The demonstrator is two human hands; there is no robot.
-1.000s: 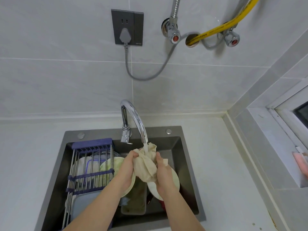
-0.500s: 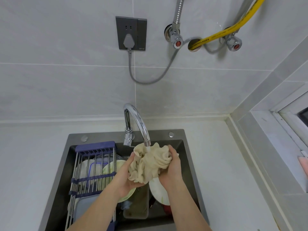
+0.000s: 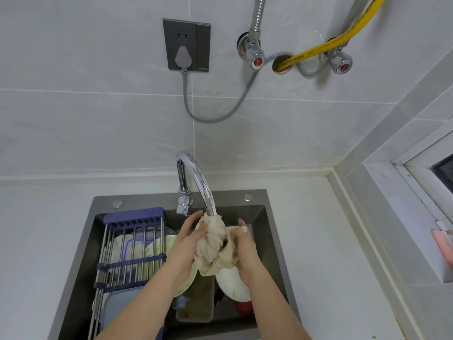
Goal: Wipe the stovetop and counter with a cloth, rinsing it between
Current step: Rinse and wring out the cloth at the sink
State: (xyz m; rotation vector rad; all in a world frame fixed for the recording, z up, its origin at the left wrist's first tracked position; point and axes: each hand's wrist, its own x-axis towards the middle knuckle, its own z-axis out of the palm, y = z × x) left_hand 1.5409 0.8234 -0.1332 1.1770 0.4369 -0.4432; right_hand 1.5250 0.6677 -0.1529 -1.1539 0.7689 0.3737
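Note:
A wet beige cloth [image 3: 215, 246] is bunched between my two hands, right under the spout of the chrome faucet [image 3: 196, 177], over the dark sink [image 3: 272, 231]. My left hand [image 3: 187, 244] grips the cloth's left side with the thumb pressed into it. My right hand [image 3: 244, 249] grips the right side with curled fingers. Water runs from the spout onto the top of the cloth. The white counter [image 3: 326, 241] lies on both sides of the sink. No stovetop is in view.
A metal drying rack with blue ends [image 3: 127, 253] spans the sink's left half. Under it and under my hands lie plates [image 3: 232, 283], a bowl and a container. A grey socket with a plug [image 3: 186, 45] and wall valves with a yellow hose [image 3: 318, 49] sit above.
The cloth went from a loose open bundle to a tighter twisted bunch. My hands shifted slightly and squeezed closer around it under the running water.

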